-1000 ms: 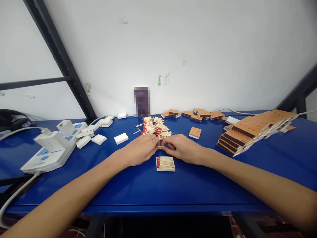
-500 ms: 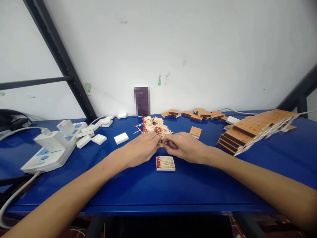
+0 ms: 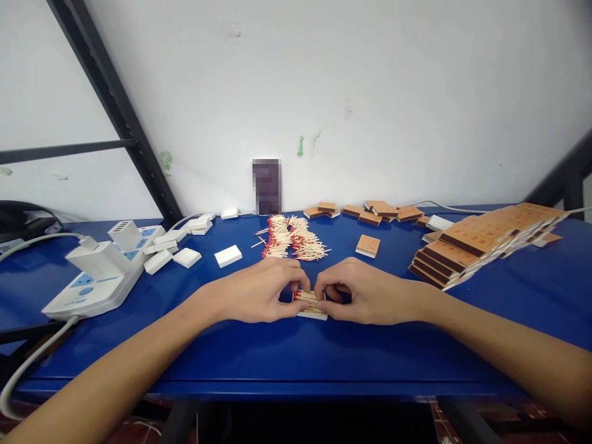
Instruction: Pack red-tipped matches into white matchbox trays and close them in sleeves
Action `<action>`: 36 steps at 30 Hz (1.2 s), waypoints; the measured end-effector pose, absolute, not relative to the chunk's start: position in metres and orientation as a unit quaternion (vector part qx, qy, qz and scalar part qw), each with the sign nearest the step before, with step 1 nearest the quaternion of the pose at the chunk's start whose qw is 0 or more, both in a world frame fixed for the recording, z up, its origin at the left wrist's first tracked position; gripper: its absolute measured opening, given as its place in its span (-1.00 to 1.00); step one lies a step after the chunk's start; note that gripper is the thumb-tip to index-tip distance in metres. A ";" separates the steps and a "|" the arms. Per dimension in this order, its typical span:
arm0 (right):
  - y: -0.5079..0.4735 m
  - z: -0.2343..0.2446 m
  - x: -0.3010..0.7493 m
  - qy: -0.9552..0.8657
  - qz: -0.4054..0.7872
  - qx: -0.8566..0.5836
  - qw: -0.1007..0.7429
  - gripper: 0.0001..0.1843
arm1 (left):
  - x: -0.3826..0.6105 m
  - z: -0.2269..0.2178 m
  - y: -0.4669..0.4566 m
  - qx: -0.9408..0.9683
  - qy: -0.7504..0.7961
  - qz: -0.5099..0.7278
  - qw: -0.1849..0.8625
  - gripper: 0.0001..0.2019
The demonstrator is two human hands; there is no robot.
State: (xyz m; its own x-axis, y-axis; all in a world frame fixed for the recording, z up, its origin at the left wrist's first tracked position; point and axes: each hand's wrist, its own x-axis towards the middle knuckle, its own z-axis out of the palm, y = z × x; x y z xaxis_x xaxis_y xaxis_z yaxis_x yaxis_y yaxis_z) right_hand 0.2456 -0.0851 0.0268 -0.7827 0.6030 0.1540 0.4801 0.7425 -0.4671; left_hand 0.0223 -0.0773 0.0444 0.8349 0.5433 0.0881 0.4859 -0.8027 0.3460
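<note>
My left hand (image 3: 266, 290) and right hand (image 3: 365, 290) come in from either side of one white tray (image 3: 313, 316) of matches (image 3: 305, 295), which lies flat on the blue tabletop (image 3: 296, 357) between them. My thumbs reach over the near edge and my curled fingers sit at the far side, with a narrow gap between the two hands; I cannot tell whether either pinches a match or only presses. The red heads in the tray point left.

A broad stretch of blue runs from the tray's near wall to the table's front edge (image 3: 296, 390). Beyond my hands a thinner strip leads to two match heaps (image 3: 277, 237), side by side, near one dark rectangle (image 3: 267, 187) leaning on the wall.

One orange matchbox (image 3: 368, 245) lies alone past my right hand; three more (image 3: 327, 207) sit together farther back. The stack (image 3: 476, 234) at far right overlaps too much to count. One white box (image 3: 228, 256) lies alone past my left wrist, and two chargers (image 3: 99, 259) stand in one power strip (image 3: 83, 296) at far left
</note>
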 end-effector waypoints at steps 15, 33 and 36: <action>-0.083 0.021 0.244 -0.923 0.207 -0.274 0.174 -0.90 | 0.015 0.036 -0.065 0.953 0.265 0.057 0.136 -0.62; -0.081 0.022 0.246 -0.917 0.229 -0.291 0.148 -0.96 | 0.015 0.030 -0.063 0.949 0.254 0.067 0.172 -0.74; -0.081 0.022 0.246 -0.915 0.234 -0.294 0.147 -0.95 | 0.015 0.030 -0.063 0.948 0.254 0.070 0.179 -0.72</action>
State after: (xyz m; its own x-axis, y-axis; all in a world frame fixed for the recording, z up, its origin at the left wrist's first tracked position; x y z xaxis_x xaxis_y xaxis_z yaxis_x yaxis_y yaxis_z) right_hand 0.2458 -0.0813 0.0223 -0.7835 0.6073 0.1319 0.4694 0.7174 -0.5148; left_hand 0.0151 -0.0632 0.0298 0.8614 0.5061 0.0419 0.4562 -0.8074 0.3741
